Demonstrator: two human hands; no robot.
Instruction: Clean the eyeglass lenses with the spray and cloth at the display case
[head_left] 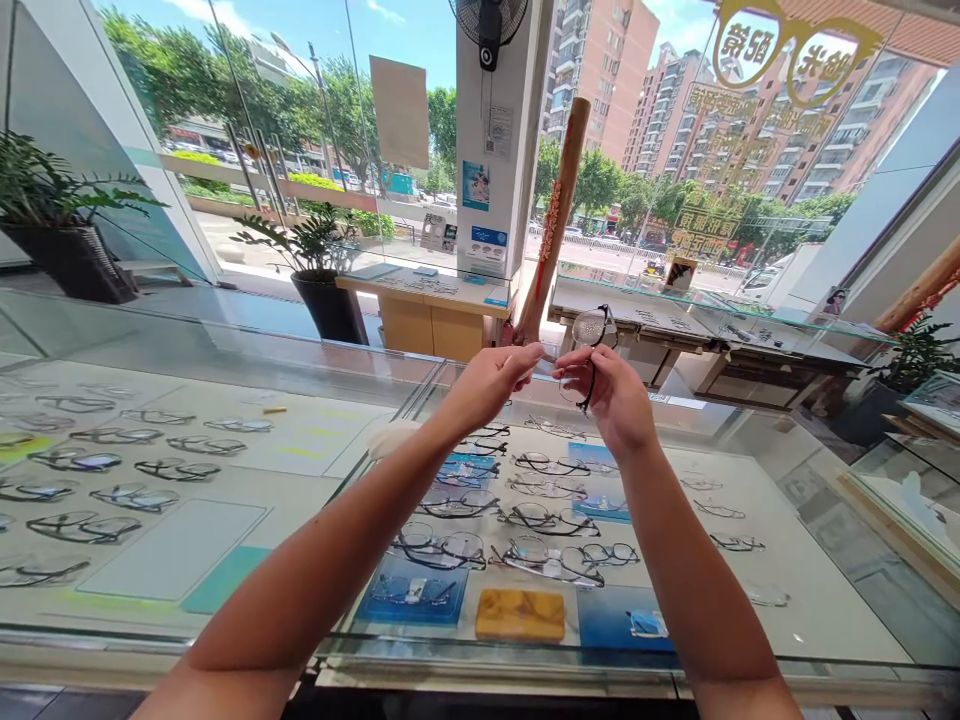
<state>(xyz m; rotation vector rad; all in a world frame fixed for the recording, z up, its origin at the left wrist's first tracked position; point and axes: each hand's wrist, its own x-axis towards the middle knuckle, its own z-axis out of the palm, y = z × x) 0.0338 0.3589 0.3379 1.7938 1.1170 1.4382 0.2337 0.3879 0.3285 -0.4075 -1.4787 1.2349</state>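
A pair of eyeglasses (pixel 589 328) is held up above the glass display counter, with dark temples and a lens that looks speckled or wet. My right hand (pixel 616 395) pinches the frame between thumb and fingers, and one dark temple hangs down past the fingertips. Just to the left, my left hand (pixel 501 378) is closed, thumb on top, its tip pointing toward the glasses. A thin, small thing seems to stick out from those fingers, too small to name. Below both hands, several rows of eyeglasses (pixel 551 520) lie inside the counter.
The glass counter (pixel 330 345) spans the view, with more eyeglasses (pixel 82 527) at left and a yellow-brown case (pixel 520 614) near its front. Beyond stand a slanted wooden post (pixel 561 200), a potted plant (pixel 322 270), a wooden cabinet (pixel 431 320) and large windows.
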